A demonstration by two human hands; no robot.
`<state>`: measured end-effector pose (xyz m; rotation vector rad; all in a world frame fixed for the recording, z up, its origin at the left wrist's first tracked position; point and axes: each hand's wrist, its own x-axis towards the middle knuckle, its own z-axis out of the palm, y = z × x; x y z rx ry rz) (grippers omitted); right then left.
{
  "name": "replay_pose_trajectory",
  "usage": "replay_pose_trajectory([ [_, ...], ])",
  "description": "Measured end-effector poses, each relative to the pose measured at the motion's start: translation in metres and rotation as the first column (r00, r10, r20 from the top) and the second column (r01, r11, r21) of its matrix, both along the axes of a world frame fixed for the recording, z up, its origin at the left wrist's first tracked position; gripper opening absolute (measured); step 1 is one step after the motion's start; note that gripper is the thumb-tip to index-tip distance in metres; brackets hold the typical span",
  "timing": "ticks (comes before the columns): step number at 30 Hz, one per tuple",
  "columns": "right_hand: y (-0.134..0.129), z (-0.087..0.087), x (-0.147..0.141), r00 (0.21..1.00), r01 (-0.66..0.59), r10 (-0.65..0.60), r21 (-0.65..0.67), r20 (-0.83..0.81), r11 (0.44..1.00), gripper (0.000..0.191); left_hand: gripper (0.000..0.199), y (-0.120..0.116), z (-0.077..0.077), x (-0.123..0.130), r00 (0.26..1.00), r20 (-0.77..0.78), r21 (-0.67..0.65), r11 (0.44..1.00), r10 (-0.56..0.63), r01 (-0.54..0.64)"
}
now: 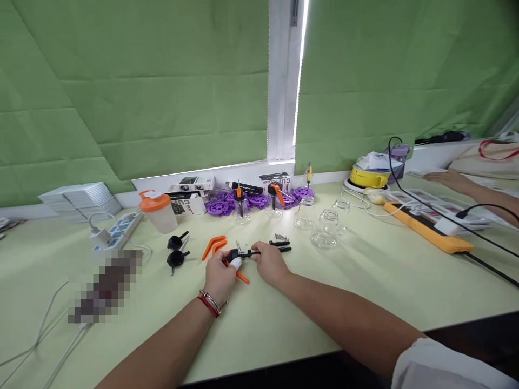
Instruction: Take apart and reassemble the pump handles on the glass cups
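Note:
In the head view my left hand (221, 276) is closed round the head end of a black pump piece (244, 253), which lies roughly level above the table. The fingers of my right hand (270, 263) pinch its thin right end. An orange lever (242, 277) sticks out below my left fingers. Left of my hands lie two loose orange levers (213, 246) and two black funnel-like parts (176, 258). Just beyond my right hand are a metal spring (281, 237) and short black tubes (285, 249).
Several glass jars (325, 232) stand at right centre. Behind are purple parts (219, 207), boxes and an orange-lidded shaker (157, 212). An orange power strip (430, 229) and cables lie at right, where another person's arm (466, 187) reaches in.

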<state>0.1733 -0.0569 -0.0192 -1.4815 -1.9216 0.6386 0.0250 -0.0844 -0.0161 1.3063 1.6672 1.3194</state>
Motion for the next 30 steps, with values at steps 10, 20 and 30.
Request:
replay_pose_trajectory([
  [10, 0.000, 0.006, 0.001, 0.996, -0.062, 0.060, 0.024, 0.067, 0.998, 0.021, 0.029, 0.006, -0.009, -0.008, 0.999, 0.036, 0.029, 0.999, -0.021, 0.020],
  [20, 0.000, 0.000, 0.002, 0.999, -0.051, 0.051, 0.032, -0.016, 0.998, 0.021, 0.027, 0.007, -0.003, -0.014, 0.991, -0.109, -0.051, 0.996, -0.080, 0.075],
  [30, 0.001, 0.000, 0.002, 0.997, -0.046, 0.043, -0.042, -0.069, 0.998, 0.019, 0.025, 0.004, -0.008, -0.011, 0.968, -0.243, 0.027, 0.997, -0.069, 0.078],
])
